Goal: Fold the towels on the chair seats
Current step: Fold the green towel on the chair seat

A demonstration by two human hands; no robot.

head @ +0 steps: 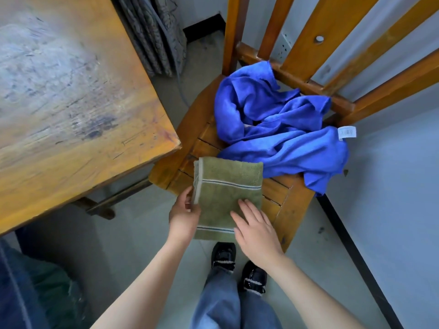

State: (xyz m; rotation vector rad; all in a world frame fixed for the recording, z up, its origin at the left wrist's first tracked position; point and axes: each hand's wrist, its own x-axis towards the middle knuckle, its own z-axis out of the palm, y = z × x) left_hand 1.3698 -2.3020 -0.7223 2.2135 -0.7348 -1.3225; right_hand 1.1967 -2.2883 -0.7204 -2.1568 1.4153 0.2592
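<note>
My left grip is clamped on the left edge of the green towel, thumb on top and fingers tucked under the hem. My right grip lies apart and flat, fingers straight, pressing on the towel's near right part.

The green towel is folded into a neat rectangle with striped bands. It lies across the front edge of the chair seat, towards the front left corner, with its near end hanging past that edge.

The blue towel is crumpled at the back of the seat against the lower rail of the backrest. It spills over the right edge, with a white label showing there. Its near folds come right up to the green towel's far edge.

A worn wooden table stands just left of the chair.
</note>
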